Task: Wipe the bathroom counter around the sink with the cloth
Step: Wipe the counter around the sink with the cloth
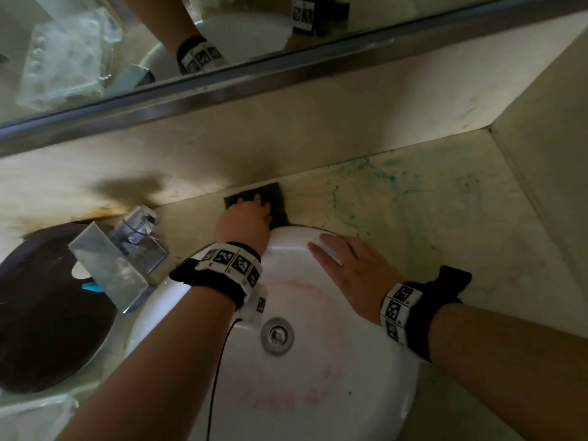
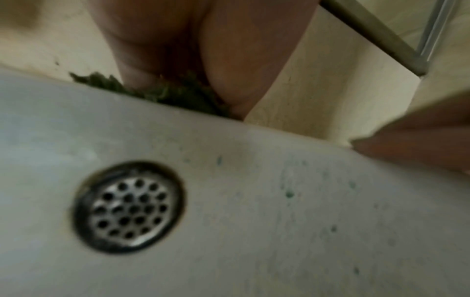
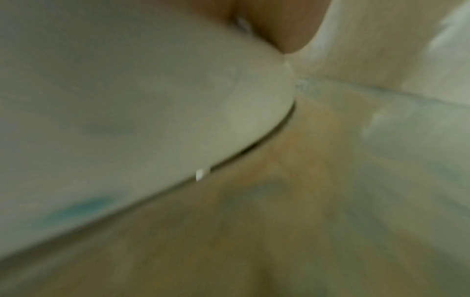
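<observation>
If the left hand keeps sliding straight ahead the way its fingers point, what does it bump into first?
Most likely the beige back wall. The left hand presses the green cloth on the counter behind the sink, and the cloth's far edge already seems to lie at the wall, so the cloth would hit it first.

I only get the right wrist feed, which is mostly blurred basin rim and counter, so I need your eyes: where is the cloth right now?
Observer: The green cloth lies on the counter behind the sink, against the back wall.
Operator: Which hand has it?
Observer: The left hand presses on it, fingers over its top.
Operator: And the right hand?
Observer: The right hand rests flat on the sink's far rim, holding nothing.
Operator: Anything left to wipe?
Observer: Blue-green stains spread over the counter to the right of the cloth.
</observation>
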Tool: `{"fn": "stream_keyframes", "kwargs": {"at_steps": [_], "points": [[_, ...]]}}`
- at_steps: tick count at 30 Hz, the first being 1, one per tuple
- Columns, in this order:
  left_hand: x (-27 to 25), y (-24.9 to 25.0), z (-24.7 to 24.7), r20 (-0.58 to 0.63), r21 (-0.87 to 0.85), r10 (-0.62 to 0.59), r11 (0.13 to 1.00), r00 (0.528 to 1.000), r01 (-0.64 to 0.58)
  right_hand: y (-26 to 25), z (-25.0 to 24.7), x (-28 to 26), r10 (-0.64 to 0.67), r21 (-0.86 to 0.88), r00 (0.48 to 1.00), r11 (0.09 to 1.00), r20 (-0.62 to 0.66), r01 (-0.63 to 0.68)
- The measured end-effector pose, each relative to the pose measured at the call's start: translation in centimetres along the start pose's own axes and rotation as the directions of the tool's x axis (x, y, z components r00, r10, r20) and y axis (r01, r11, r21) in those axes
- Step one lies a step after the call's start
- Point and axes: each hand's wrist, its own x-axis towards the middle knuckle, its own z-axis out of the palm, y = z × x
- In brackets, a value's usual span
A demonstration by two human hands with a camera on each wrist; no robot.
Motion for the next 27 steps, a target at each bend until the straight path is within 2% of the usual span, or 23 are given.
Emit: {"fn": "stream_keyframes", "kwargs": {"at_steps": [4, 6, 9, 11, 14, 16, 18, 21, 27], "points": [[0.9, 3.3, 0.0, -0.041, -0.013, 0.077, 0.997, 0.996, -0.077, -0.7, 0.7, -1.7, 0.104, 0.046, 0.995, 0.994, -0.012, -0.103], [1.8, 6.2, 0.5, -0.044, -0.043, 0.134, 0.990, 0.990, -0.136, -0.7, 0.7, -1.4, 0.105, 0.045, 0.994, 0.994, -0.015, -0.105], [2.8, 9.7, 1.4, -0.016, -0.081, 0.163, 0.983, 0.987, -0.163, -0.5, 0.6, -0.9, 0.100, 0.042, 0.993, 0.994, -0.057, -0.098], [3.0, 10.5, 1.2, -0.016, -0.094, 0.199, 0.975, 0.980, -0.199, -0.6, 0.6, -1.1, 0.119, 0.050, 0.990, 0.992, -0.075, -0.115], [3.0, 8.8, 0.5, -0.028, 0.029, 0.332, 0.943, 0.943, -0.331, -0.5, 0.4, -1.0, 0.109, 0.050, 0.993, 0.993, -0.052, -0.106], [3.1, 5.7, 0.1, -0.039, 0.041, 0.287, 0.958, 0.957, -0.285, -0.3, 0.4, -1.1, 0.107, 0.032, 0.994, 0.994, -0.029, -0.106], [3.0, 2.5, -0.1, -0.034, -0.003, 0.162, 0.987, 0.986, -0.162, -0.3, 0.4, -1.1, 0.107, 0.030, 0.994, 0.994, -0.009, -0.107], [1.9, 0.9, -0.2, -0.025, -0.074, 0.028, 0.997, 0.999, -0.030, -0.3, 0.5, -1.0, 0.113, 0.045, 0.994, 0.993, -0.007, -0.113], [3.2, 4.6, -0.5, -0.034, -0.091, 0.037, 0.995, 0.999, -0.040, -0.2, 0.7, -1.0, 0.107, 0.056, 0.994, 0.993, -0.032, -0.105]]}}
